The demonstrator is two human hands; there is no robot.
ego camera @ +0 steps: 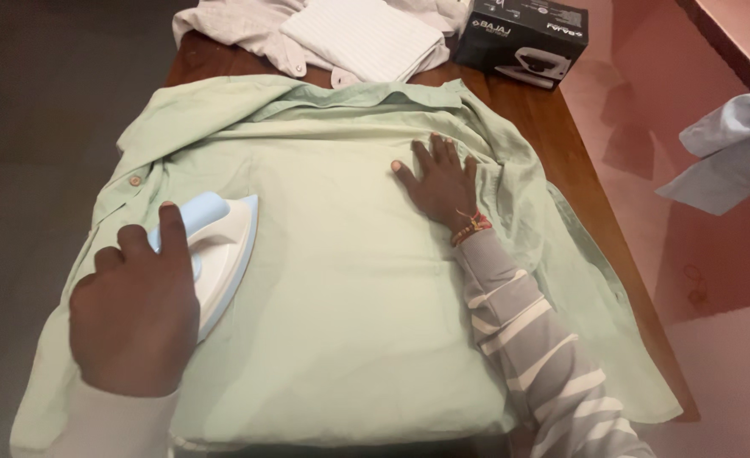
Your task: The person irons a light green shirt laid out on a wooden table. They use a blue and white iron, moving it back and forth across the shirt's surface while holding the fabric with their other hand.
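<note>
A pale green shirt (349, 288) lies spread flat over a wooden table (553, 127). My left hand (137, 309) grips the light blue handle of a white and blue iron (222, 246) resting on the shirt's left side, near a button. My right hand (438, 182) lies flat with fingers spread on the upper middle of the shirt, just below the collar. A red thread band circles that wrist, and the sleeve is grey with white stripes.
Folded white and grey garments (341, 34) sit at the table's far end. A black cardboard box (523, 38) picturing an iron stands at the far right corner. A blue-grey cloth (731, 148) hangs at the right, over a reddish floor.
</note>
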